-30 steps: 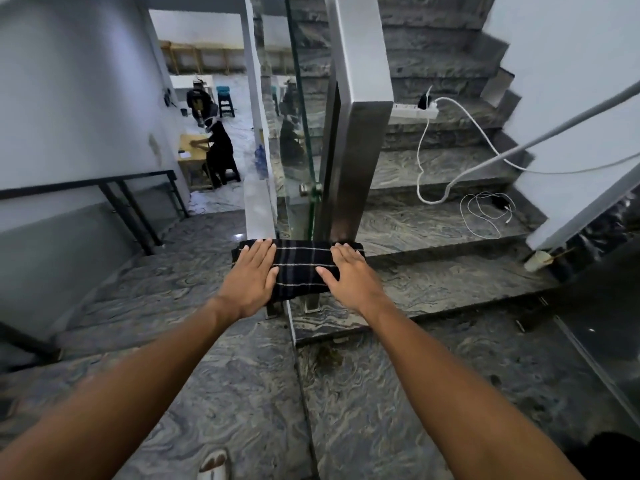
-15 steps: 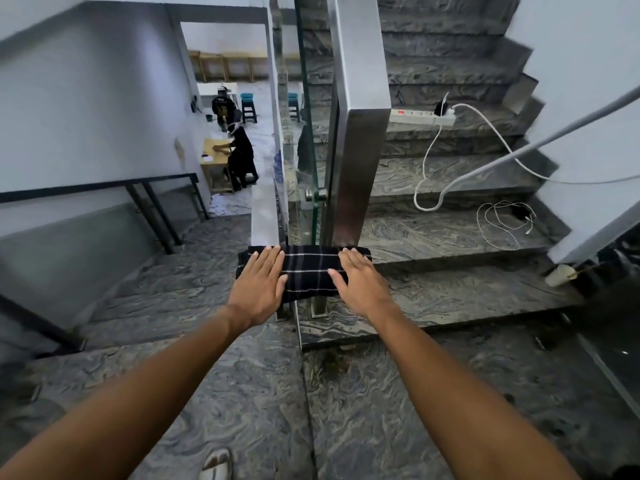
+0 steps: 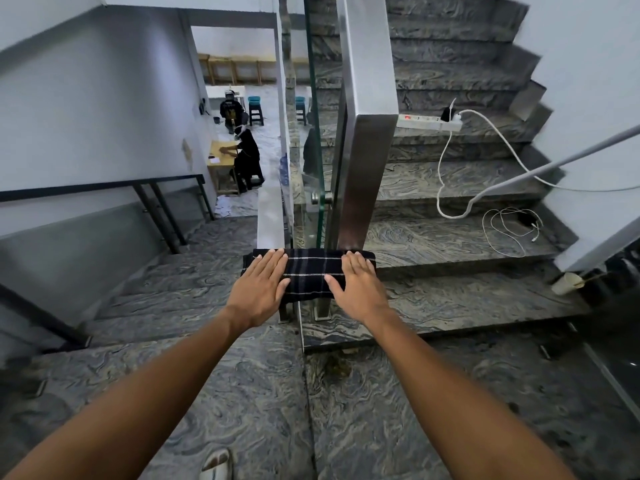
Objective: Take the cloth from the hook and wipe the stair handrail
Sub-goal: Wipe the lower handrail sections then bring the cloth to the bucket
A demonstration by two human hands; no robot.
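A person presses a dark plaid cloth point(image 3: 313, 273) flat over the turn of a steel stair handrail point(image 3: 367, 161), on a landing of veined grey stone. The left hand point(image 3: 258, 289) rests on the cloth's left end, the right hand point(image 3: 358, 289) on its right end; both lie with fingers straight and slightly spread, palms down, pinching nothing. The cloth is folded into a band and draped across the rail just below the upright steel post, beside the glass panel point(image 3: 313, 188). No hook shows here, so the fetching appears to be done, and the wiping is under way at this lowest bend. The sloping runs of rail above and below the cloth (long stretches of bare metal) likely remain. A white power strip point(image 3: 429, 123) lies on a step beyond the post.
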